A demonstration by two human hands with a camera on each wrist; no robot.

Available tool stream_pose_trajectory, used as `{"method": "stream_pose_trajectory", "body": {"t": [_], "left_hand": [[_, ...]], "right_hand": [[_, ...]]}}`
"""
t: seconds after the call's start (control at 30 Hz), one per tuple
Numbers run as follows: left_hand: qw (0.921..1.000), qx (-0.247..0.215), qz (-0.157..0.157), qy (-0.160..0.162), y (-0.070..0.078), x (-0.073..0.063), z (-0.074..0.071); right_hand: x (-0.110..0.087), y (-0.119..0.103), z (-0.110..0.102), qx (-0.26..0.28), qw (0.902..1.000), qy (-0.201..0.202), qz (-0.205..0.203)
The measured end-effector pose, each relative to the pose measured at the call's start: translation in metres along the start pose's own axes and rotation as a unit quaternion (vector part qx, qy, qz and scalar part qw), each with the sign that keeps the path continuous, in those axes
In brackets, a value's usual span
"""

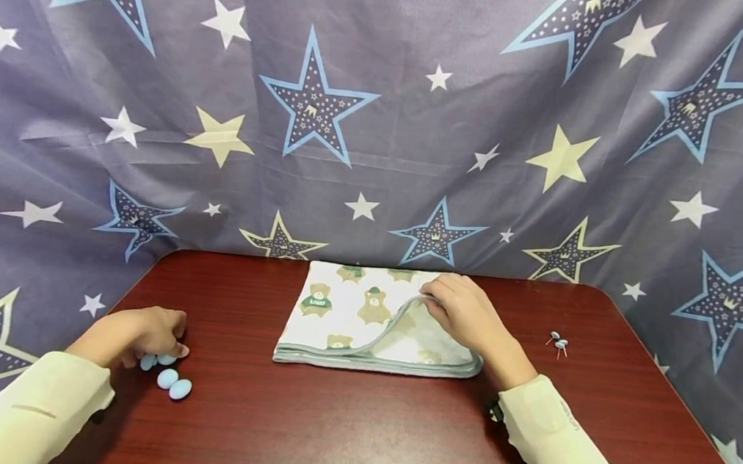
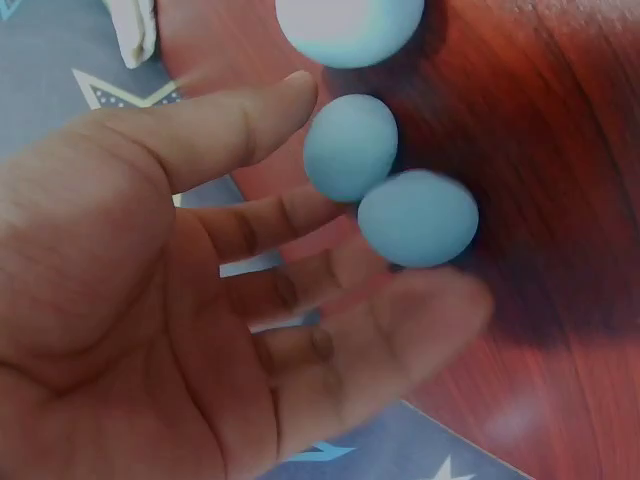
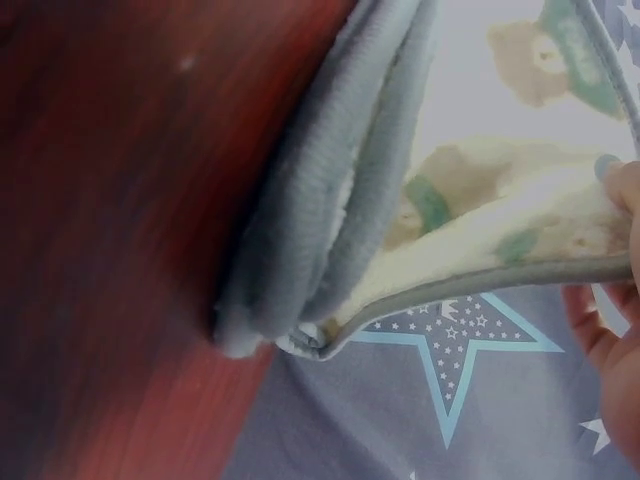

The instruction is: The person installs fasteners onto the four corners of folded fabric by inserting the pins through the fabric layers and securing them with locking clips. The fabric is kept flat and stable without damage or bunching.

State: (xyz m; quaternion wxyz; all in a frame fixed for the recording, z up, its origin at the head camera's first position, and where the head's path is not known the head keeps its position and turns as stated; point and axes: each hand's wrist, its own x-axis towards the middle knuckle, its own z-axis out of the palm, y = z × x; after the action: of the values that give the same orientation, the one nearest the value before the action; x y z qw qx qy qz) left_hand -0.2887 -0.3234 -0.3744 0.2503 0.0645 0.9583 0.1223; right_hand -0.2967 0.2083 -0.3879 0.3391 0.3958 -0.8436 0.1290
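A folded white baby blanket with teddy bears and a grey-green border lies at the middle of the table's far side. My right hand pinches its top layer near the far right corner, holding that layer lifted and folded over. In the right wrist view the blanket hangs from the fingers of my right hand, its bound edges stacked beside the tabletop. At the left, my left hand reaches over several light blue eggs. In the left wrist view its thumb and fingers spread loosely around two eggs.
Two small blue-topped pieces with thin stems lie on the right side of the dark red wooden table. Behind the table's far edge hangs a grey curtain printed with stars.
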Motion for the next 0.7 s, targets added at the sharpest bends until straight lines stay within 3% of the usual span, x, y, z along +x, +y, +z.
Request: {"method": "stream_pose_trajectory", "body": {"t": [0.23, 0.43, 0.57, 0.7], "left_hand": [[0.9962, 0.022, 0.078, 0.033, -0.001, 0.007, 0.005], [0.9808, 0.079, 0.154, 0.090, -0.001, 0.019, 0.010], [0.9774, 0.104, 0.159, 0.092, 0.002, 0.021, 0.010], [0.9820, 0.104, 0.140, 0.072, 0.007, 0.018, 0.007]], "right_hand": [[0.000, -0.001, -0.002, 0.000, 1.0000, -0.001, -0.002], [0.000, -0.001, -0.002, -0.002, 1.0000, -0.001, -0.001], [0.000, -0.001, -0.002, -0.001, 1.0000, -0.001, -0.001], [0.000, 0.000, -0.002, -0.002, 1.0000, 0.000, -0.002]]}}
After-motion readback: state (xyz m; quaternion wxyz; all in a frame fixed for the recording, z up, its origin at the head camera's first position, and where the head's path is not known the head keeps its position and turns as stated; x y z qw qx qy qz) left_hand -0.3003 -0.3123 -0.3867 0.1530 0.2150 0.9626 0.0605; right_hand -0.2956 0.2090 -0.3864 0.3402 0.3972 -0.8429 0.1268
